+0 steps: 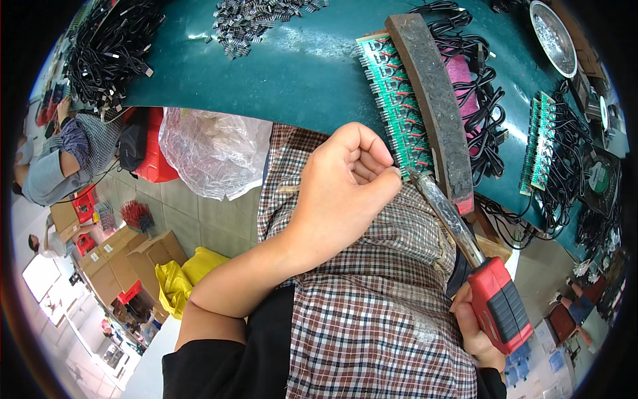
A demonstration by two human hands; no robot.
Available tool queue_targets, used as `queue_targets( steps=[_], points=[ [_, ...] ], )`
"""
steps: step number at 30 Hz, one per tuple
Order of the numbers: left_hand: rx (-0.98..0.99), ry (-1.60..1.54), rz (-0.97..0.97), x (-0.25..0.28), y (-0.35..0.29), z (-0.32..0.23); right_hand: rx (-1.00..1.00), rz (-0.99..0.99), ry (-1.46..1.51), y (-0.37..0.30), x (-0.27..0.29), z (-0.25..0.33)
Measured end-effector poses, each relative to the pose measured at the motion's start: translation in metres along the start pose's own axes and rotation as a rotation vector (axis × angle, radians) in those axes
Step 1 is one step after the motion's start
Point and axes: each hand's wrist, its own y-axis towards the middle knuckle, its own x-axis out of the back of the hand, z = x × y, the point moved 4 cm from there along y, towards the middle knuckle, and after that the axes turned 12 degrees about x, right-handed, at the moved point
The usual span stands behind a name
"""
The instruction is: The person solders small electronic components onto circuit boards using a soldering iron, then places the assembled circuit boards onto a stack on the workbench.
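Note:
My right hand (478, 332) is wrapped round the red and black handle of a soldering iron (500, 302). Its metal shaft slants up to the left, with the tip at the near end of a row of small green circuit boards (399, 113). Red and black wires run from these boards under a long dark bar (430, 110) lying along them. Close by the iron's tip, my left hand (349, 179) has its thumb and forefinger pinched together at the boards' edge; whatever they hold is too small to make out.
Black cables (482, 100) with plugs lie right of the bar, partly on pink material. Farther right sits another row of green boards (541, 143). Small metal connectors (246, 23) are heaped at the back, near a cable bundle (109, 53). A metal bowl (553, 40) stands far right.

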Motion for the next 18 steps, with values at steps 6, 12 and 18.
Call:
queue_targets(
  steps=[6,12,18],
  points=[
    [0.002,0.012,-0.014,-0.001,0.000,0.001,-0.035,0.084,0.007,0.005,0.002,0.000],
    [0.004,0.021,-0.021,-0.001,0.000,0.000,-0.264,0.083,0.150,-0.021,-0.001,-0.011],
    [0.004,0.026,-0.018,-0.002,0.000,0.000,-0.262,0.066,0.120,-0.035,-0.003,-0.013]
  ],
)
